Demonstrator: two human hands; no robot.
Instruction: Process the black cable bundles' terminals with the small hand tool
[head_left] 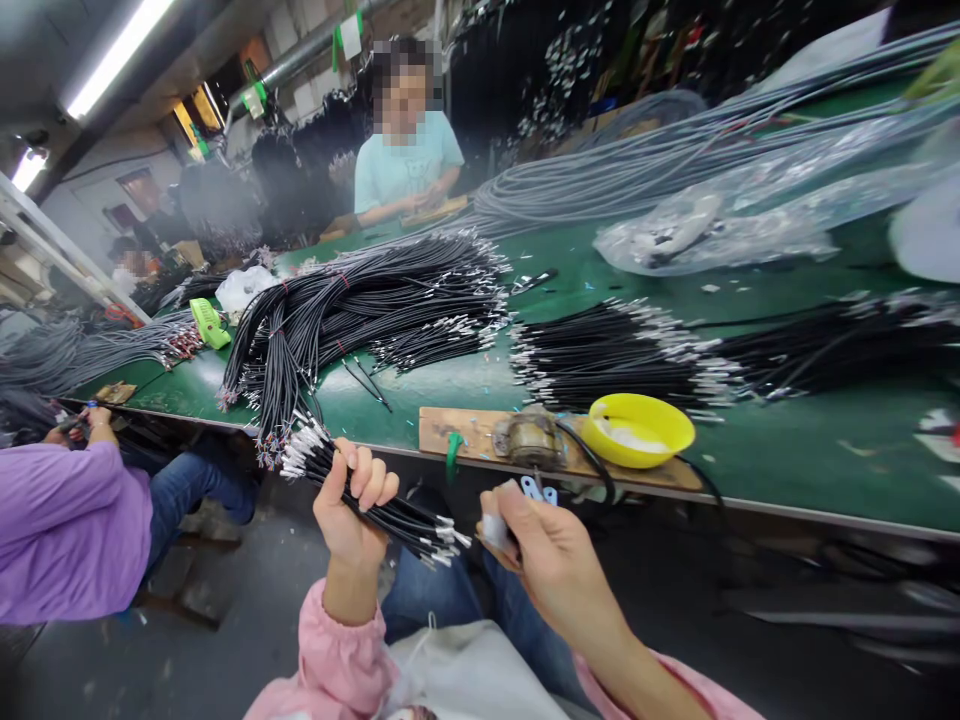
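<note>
My left hand (352, 495) is wrapped round a bundle of short black cables (409, 525), held above my lap. White or silvery tips stick out at both ends of the bundle. To its right, my right hand (551, 555) is closed, thumb against fingers, with a small whitish piece (495, 530) showing at the fingertips; its kind is unclear. Two light blue loops (538, 489) show just behind that hand, and I cannot tell whether it touches them. Beyond, at the bench edge, a small metal device (531, 438) sits on a wooden board (439, 432).
On the green bench (450, 378) lie a long black cable pile (352, 300), more short black cables (615, 350), grey cables (570, 190) and plastic bags (720, 225). A yellow bowl (637, 430) stands on the board. One person sits left; another works across the bench.
</note>
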